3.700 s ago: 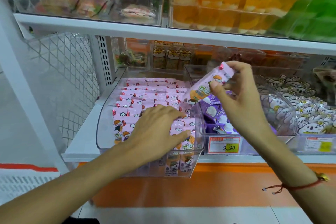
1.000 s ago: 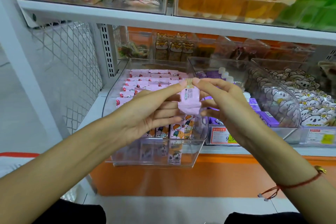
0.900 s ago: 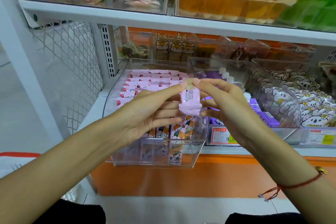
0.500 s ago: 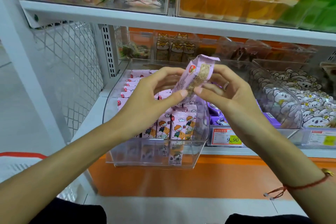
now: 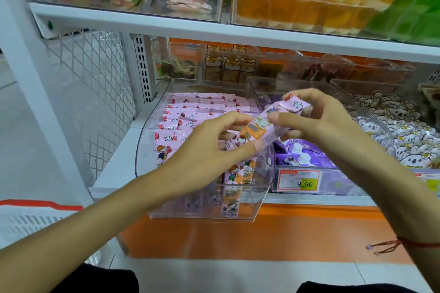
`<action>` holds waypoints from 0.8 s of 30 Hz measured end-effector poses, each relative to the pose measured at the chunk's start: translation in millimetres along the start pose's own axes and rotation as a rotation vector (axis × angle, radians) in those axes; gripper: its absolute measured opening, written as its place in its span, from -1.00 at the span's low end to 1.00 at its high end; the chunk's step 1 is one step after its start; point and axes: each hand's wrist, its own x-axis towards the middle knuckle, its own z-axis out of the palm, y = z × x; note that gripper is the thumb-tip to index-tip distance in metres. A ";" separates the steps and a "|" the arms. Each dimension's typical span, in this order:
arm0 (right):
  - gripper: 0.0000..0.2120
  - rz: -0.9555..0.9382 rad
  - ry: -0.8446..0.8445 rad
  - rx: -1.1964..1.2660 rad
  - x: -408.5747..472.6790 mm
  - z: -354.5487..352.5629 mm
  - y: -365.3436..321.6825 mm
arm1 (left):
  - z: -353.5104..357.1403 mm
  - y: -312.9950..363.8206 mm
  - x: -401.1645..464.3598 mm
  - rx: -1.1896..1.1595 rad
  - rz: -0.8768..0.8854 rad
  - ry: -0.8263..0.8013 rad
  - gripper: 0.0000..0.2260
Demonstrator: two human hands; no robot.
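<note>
A red cord bracelet (image 5: 409,244) is sitting on the right wrist, nearest the camera. Both hands are holding one pink snack packet (image 5: 262,123) in the air. The left hand (image 5: 209,150) is pinching its lower end between thumb and fingers, and the right hand (image 5: 326,126) is curling round its upper end. The packet is tilting, upper end to the right, above the front right corner of a clear bin (image 5: 202,213). The bin is jutting over the front edge of the white shelf (image 5: 112,173) and is carrying rows of like pink packets (image 5: 188,112). Just to its right, purple packets (image 5: 302,152) are lying behind a price tag (image 5: 298,181). Further right, koala-printed sweets (image 5: 404,131) are filling another bin. Behind, tiger-printed packs (image 5: 232,64) are standing upright, and above them orange jelly cups (image 5: 297,7) are sitting on the upper shelf.
</note>
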 end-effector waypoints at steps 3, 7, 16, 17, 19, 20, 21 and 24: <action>-0.77 -0.027 -0.129 -0.061 -2.4 -13.4 -6.7 | -2.6 -5.4 -0.2 0.020 0.036 -0.028 -0.67; -0.75 -0.125 -0.184 -0.246 -4.6 -24.8 -25.3 | -9.6 -18.7 -0.5 0.521 0.074 -0.149 -0.63; -0.65 -0.268 -0.288 -1.013 12.6 26.6 -6.7 | -13.1 -32.1 2.8 0.559 0.009 -0.094 -0.69; -0.62 -0.279 -0.277 -1.061 12.8 30.9 -1.4 | -13.0 -33.0 2.8 0.548 0.002 -0.087 -0.68; -0.58 -0.291 -0.229 -1.157 11.3 35.8 7.4 | -12.6 -33.9 2.9 0.546 0.002 -0.074 -0.68; -0.58 -0.312 -0.189 -1.221 10.3 36.8 10.8 | -12.6 -34.1 2.9 0.552 0.003 -0.068 -0.68; -0.61 -0.358 -0.145 -1.303 9.6 37.0 13.9 | -12.6 -34.1 2.7 0.558 0.003 -0.063 -0.68; -0.71 -0.491 -0.117 -1.523 7.7 36.4 21.8 | -12.3 -35.2 2.5 0.569 0.004 -0.055 -0.68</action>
